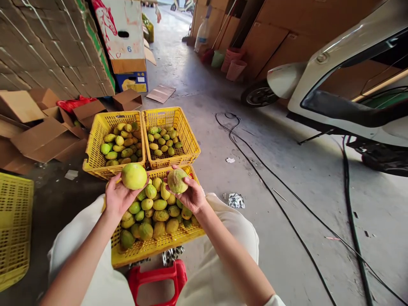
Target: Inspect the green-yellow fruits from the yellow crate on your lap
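Over the near yellow crate [159, 246] both your hands are up, each holding one fruit. Your left hand [118, 196], palm up, cups a large pale green-yellow fruit [134, 176] on the fingers, thumb side tucked under it. Your right hand [191, 195] grips a smaller, duller fruit [177, 180] with brownish blotches, fingers wrapped round its lower half. The two fruits sit side by side, near each other but apart, just above the crate's far rim.

Below them the near crate is heaped with mixed green and yellow fruit and rests between your knees, white trousers on both sides. A red stool [156, 278] edge shows under it, nearest you.

Beyond, two more yellow crates stand side by side, touching: the left crate [95, 157] well filled with larger fruit, the right crate [188, 140] holding a thin layer of small fruit. Another yellow crate [14, 229] sits at far left. Flattened cardboard boxes [38, 131] lie left of the crates. Black cables [270, 187] run across the concrete floor on the right, beside a white scooter [334, 76].
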### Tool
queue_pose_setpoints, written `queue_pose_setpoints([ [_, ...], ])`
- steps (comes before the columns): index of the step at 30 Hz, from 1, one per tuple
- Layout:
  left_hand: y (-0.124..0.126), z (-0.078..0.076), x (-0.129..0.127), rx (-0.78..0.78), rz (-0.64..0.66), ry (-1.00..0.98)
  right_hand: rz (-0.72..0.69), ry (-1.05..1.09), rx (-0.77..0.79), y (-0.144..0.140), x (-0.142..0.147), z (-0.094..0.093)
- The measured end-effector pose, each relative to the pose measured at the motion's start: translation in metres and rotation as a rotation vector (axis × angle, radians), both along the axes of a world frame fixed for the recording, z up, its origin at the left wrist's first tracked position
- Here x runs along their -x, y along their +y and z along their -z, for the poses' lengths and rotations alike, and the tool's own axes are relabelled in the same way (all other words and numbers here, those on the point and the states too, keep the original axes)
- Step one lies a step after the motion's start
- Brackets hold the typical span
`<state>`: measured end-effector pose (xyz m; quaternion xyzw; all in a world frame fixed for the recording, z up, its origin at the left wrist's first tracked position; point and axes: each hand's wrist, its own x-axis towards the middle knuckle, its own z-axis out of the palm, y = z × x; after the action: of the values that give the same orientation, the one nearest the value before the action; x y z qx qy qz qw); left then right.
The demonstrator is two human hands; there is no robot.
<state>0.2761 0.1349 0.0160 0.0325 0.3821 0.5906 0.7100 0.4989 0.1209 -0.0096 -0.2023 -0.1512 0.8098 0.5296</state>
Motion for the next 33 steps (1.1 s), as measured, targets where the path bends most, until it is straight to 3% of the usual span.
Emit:
queue_pose_setpoints([
  [9, -0.004, 0.003, -0.005, 0.018, 0.103, -0.025, 0.053, 0.011, 0.063, 0.003, -0.001, 0.002],
  [19, -0.003, -0.006, -0.001, 0.015, 0.046, -0.051, 0.087, 0.017, 0.034, 0.002, -0.006, 0.003],
  [23, -0.003, -0.004, -0.001, 0.049, 0.035, -0.047, 0.074, 0.069, 0.068, 0.003, -0.006, -0.001],
  [28, -0.002, 0.002, 0.002, -0.02, 0.031, -0.005, 0.064, 0.005, 0.008, 0.006, -0.008, -0.006],
  [33, -0.002, -0.002, 0.002, -0.037, 0.026, -0.001, 0.081, -0.01, 0.015, 0.006, -0.012, -0.007],
])
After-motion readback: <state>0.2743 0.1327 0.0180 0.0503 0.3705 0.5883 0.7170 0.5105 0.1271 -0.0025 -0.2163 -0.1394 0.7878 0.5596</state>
